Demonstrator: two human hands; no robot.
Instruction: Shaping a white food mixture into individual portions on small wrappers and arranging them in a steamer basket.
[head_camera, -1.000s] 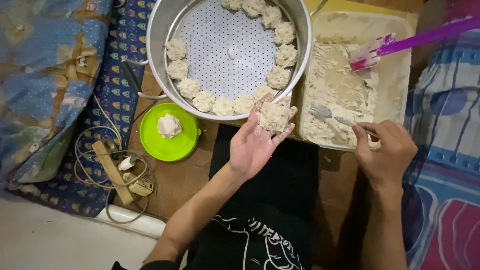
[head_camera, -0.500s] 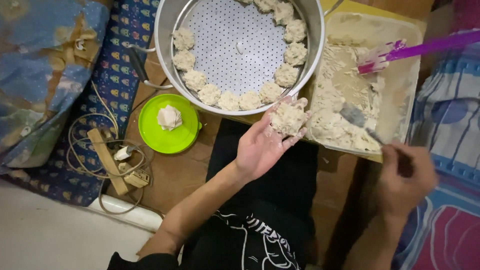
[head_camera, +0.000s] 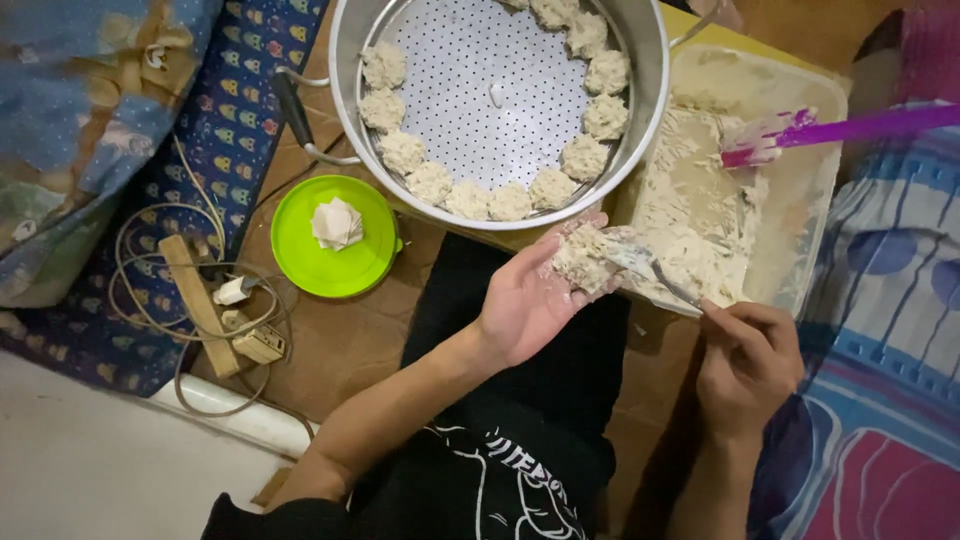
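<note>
Left hand (head_camera: 530, 300) lies palm up w/ fingers loosely spread, cradling a half-formed dumpling (head_camera: 583, 255) on the fingertips, just beside the steamer pot (head_camera: 345, 90) rim and touching the near edge of the filling tub (head_camera: 815, 190). Right hand (head_camera: 748, 360) pinches the handle of a metal spoon (head_camera: 650, 270) btwn thumb and curled fingers; spoon tip rests on the dumpling's filling. Pot's perforated tray (head_camera: 490, 90) carries a ring of finished dumplings (head_camera: 430, 182) along its edge. Purple spatula (head_camera: 830, 130) sits in the tub, well apart from both hands. Green lid (head_camera: 300, 255) w/ a stack of wrappers (head_camera: 337, 222) lies left of the pot, near a tangle of cables (head_camera: 215, 300).
</note>
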